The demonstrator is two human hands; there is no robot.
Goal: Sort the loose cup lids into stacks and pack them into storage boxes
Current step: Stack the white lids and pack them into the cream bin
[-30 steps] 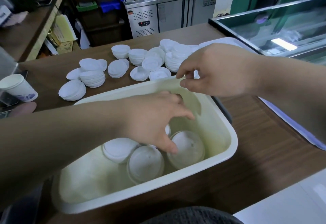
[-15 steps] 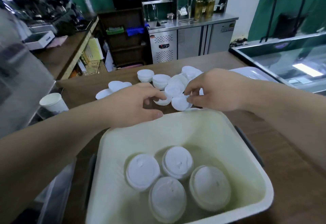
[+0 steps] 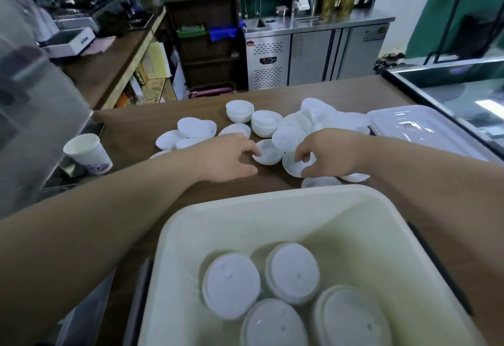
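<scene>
over lids [image 3: 268, 155], left hand [image 3: 223, 160], right hand [image 3: 332, 152] curled

cream rectangular plastic storage box [image 3: 272, 201]: near side cut off at bottom edge, with two front stacks of white round plastic lids [image 3: 272, 324]. loose lid [image 3: 320, 182]: half hidden behind box rim. upturned lid [image 3: 290, 166]: partly covered by right hand [image 3: 332, 155]. left hand [image 3: 226, 157]: grip unclear.

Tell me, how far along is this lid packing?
Four lid stacks already sit in the cream box. The left hand touches an upturned lid; the right hand pinches a second lid. Many loose lids and short stacks remain on the counter.
</scene>
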